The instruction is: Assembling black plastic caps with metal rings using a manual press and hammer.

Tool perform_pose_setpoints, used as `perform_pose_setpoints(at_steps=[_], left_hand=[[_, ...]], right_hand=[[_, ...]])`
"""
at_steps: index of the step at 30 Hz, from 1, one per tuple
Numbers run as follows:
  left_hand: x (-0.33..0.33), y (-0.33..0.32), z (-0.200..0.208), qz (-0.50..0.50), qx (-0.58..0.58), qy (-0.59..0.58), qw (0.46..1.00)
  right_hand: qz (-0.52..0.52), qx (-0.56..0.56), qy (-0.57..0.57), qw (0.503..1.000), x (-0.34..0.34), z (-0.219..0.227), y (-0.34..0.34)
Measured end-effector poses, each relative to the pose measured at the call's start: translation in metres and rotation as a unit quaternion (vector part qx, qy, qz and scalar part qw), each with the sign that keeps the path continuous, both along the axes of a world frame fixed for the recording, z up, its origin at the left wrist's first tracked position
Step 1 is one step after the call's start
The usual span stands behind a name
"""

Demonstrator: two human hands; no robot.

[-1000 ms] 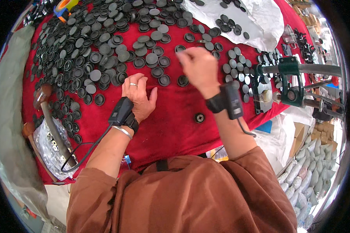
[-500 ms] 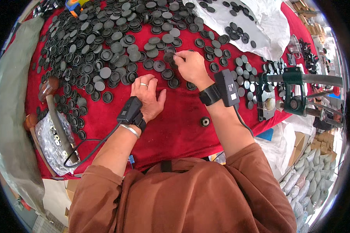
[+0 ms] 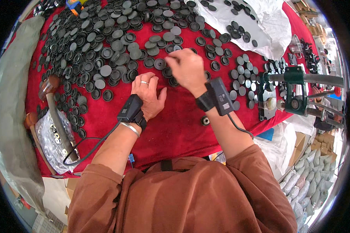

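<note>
- In the head view, my left hand (image 3: 147, 95) lies on the red cloth (image 3: 175, 132); its fingers are loosely extended, and the thumb stands apart from them.
- Its fingertips are just beside the edge of the large group of black round caps (image 3: 134, 53).
- My right hand (image 3: 188, 72) is above the nearer caps, with fingers bent and thumb toward the index finger; whether they grip a cap, I cannot tell.
- One cap with a small mark in its centre (image 3: 159, 64) lies near these fingertips, to the left.
- A small dark ring-shaped part (image 3: 205, 120) is just beside my right forearm.
- To the right, grey shiny discs (image 3: 241, 79) lie near a dark green press frame (image 3: 294, 101).
- At far left, a brown-headed hammer (image 3: 49, 86) lies partly over a clear plastic bag (image 3: 48, 155).
</note>
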State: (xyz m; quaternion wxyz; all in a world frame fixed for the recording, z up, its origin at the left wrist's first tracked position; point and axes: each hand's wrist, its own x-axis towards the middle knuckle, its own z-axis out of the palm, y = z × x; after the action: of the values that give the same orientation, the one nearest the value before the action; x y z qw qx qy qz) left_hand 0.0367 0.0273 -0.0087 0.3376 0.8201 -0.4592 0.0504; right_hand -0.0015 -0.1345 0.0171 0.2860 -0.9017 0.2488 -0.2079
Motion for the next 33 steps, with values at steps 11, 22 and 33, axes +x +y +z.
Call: perform_pose_setpoints(at_steps=[11,22,33], left_hand=[[0.001,0.001,0.0,-0.016,0.002,-0.011,1.0],[0.0,-0.002,-0.009,-0.011,0.02,-0.066,0.998],[0.004,0.003,-0.006,-0.005,0.023,-0.068,0.997]], right_hand=[[0.026,0.135,0.031,0.99,-0.066,0.035,-0.01],[-0.038,-0.073,0.006,0.997,-0.213,0.015,0.042],[0.075,-0.215,0.112,0.967,-0.212,0.01,0.062]])
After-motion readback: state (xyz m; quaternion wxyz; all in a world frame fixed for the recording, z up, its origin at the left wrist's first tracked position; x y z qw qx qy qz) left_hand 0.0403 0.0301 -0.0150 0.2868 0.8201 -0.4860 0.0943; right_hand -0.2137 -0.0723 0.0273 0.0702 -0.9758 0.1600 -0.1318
